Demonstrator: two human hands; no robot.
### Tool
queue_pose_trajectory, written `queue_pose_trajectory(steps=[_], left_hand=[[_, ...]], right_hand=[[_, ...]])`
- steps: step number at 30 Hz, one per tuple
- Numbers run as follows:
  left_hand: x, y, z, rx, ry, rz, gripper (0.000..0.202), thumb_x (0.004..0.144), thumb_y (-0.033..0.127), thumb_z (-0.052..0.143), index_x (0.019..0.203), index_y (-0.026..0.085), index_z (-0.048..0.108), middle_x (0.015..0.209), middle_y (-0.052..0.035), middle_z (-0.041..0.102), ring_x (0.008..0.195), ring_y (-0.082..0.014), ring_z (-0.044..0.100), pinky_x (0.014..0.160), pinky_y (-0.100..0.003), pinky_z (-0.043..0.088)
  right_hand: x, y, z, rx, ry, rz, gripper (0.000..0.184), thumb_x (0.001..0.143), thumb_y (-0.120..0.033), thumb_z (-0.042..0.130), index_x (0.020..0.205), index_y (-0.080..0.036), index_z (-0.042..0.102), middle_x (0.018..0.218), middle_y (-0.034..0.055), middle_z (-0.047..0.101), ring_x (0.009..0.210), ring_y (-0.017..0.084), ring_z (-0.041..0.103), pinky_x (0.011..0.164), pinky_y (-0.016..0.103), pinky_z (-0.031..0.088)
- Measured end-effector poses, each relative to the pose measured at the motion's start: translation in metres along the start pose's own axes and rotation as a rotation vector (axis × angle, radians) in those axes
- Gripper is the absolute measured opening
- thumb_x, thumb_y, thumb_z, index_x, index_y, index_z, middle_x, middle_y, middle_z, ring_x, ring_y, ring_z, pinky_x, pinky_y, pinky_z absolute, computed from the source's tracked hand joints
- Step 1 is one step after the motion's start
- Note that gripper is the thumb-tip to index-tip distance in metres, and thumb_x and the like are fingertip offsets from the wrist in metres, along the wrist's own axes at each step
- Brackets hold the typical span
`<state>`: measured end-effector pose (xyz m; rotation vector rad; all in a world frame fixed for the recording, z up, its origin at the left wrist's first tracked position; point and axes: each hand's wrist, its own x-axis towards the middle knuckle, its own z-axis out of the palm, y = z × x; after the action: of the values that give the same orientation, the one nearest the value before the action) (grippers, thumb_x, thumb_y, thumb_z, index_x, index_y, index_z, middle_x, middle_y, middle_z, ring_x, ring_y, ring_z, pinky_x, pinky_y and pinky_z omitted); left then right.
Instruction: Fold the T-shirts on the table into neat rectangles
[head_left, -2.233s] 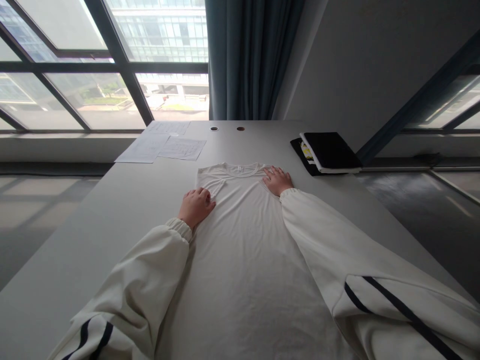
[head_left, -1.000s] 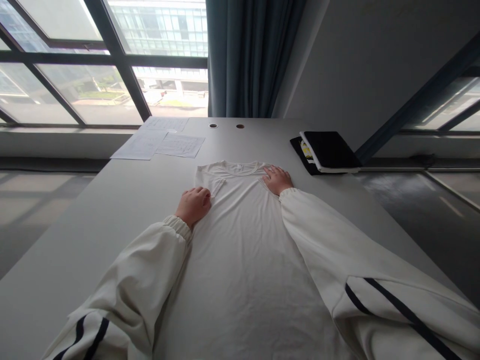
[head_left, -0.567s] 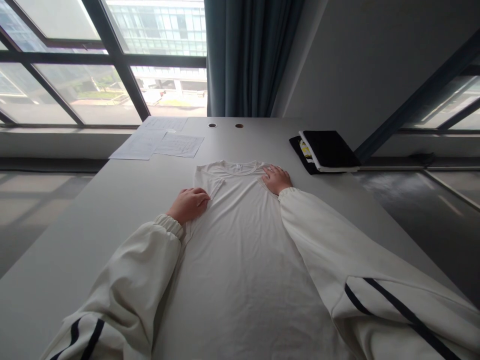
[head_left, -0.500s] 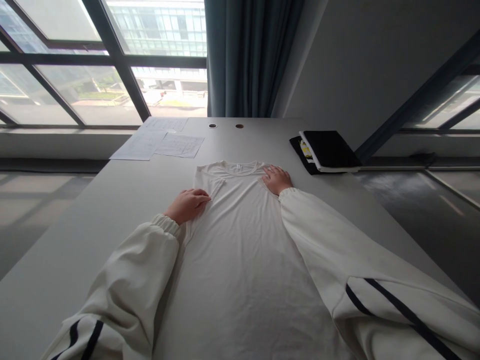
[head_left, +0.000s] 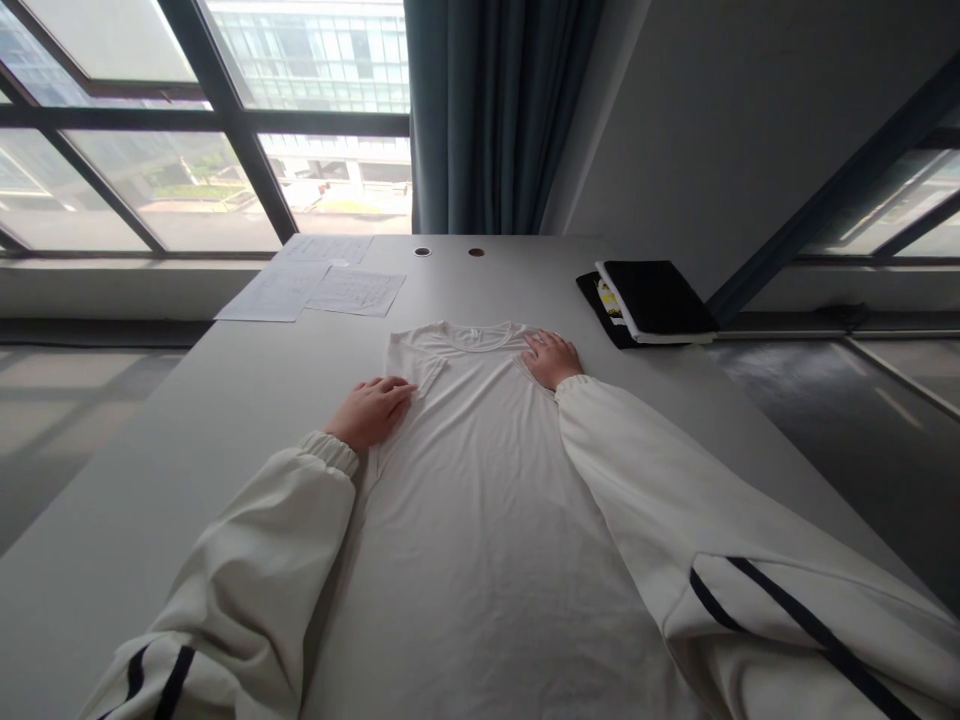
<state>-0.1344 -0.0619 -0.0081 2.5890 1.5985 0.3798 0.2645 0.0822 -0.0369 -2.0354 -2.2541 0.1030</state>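
A white T-shirt (head_left: 480,500) lies flat on the grey table (head_left: 150,480), its neckline at the far end and its sides folded in to a narrow strip. My left hand (head_left: 369,408) rests on the shirt's left edge just below the folded sleeve, fingers stretched out flat. My right hand (head_left: 553,357) lies flat on the shirt's right shoulder, fingers spread. Neither hand grips the cloth. Both arms wear white sleeves with dark stripes.
Several sheets of paper (head_left: 315,290) lie at the far left of the table. A stack of folded black and white clothes (head_left: 649,300) sits at the far right. Two round cable holes (head_left: 448,252) mark the far edge, before a dark curtain (head_left: 495,110) and windows.
My left hand has slid a little back and left along the shirt's edge, and its fingers have uncurled to lie flat. My right hand has stayed put.
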Motion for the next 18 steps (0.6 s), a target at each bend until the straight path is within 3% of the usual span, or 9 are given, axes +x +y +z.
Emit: queue_pose_trajectory(steps=[4, 9, 14, 18], left_hand=[[0.0023, -0.0017, 0.0016, 0.004, 0.097, -0.048, 0.037, 0.104, 0.035, 0.044, 0.127, 0.028, 0.072, 0.134, -0.0085, 0.072, 0.121, -0.0287, 0.064, 0.105, -0.046, 0.048], [0.0032, 0.0038, -0.0006, -0.032, 0.034, 0.062, 0.035, 0.105, 0.039, 0.043, 0.118, 0.028, 0.074, 0.130, -0.0072, 0.074, 0.120, -0.0263, 0.067, 0.107, -0.043, 0.046], [0.0048, 0.0064, 0.0003, -0.040, 0.036, 0.063, 0.032, 0.104, 0.035, 0.044, 0.116, 0.028, 0.073, 0.129, -0.0061, 0.075, 0.116, -0.0250, 0.069, 0.107, -0.042, 0.046], [0.0043, 0.0032, 0.0002, 0.022, 0.099, -0.052, 0.022, 0.097, 0.030, 0.056, 0.108, 0.027, 0.074, 0.122, -0.0069, 0.075, 0.112, -0.0273, 0.068, 0.102, -0.044, 0.047]], right_hand=[[-0.0015, -0.0007, -0.0014, 0.013, 0.001, 0.002, 0.065, 0.104, -0.055, 0.032, 0.164, -0.031, 0.042, 0.175, 0.0053, 0.031, 0.158, 0.032, 0.029, 0.128, 0.057, 0.022], [-0.0004, -0.0010, -0.0014, 0.007, 0.002, 0.004, 0.065, 0.105, -0.054, 0.032, 0.164, -0.031, 0.042, 0.175, 0.0057, 0.030, 0.158, 0.032, 0.029, 0.127, 0.058, 0.023], [-0.0014, -0.0015, -0.0012, -0.002, 0.006, 0.004, 0.064, 0.105, -0.052, 0.032, 0.164, -0.030, 0.043, 0.174, 0.0061, 0.032, 0.157, 0.031, 0.029, 0.127, 0.056, 0.024], [-0.0097, -0.0016, -0.0037, -0.005, 0.145, -0.004, 0.054, 0.102, -0.046, 0.042, 0.149, -0.027, 0.062, 0.165, 0.0097, 0.046, 0.151, 0.034, 0.035, 0.125, 0.060, 0.023]])
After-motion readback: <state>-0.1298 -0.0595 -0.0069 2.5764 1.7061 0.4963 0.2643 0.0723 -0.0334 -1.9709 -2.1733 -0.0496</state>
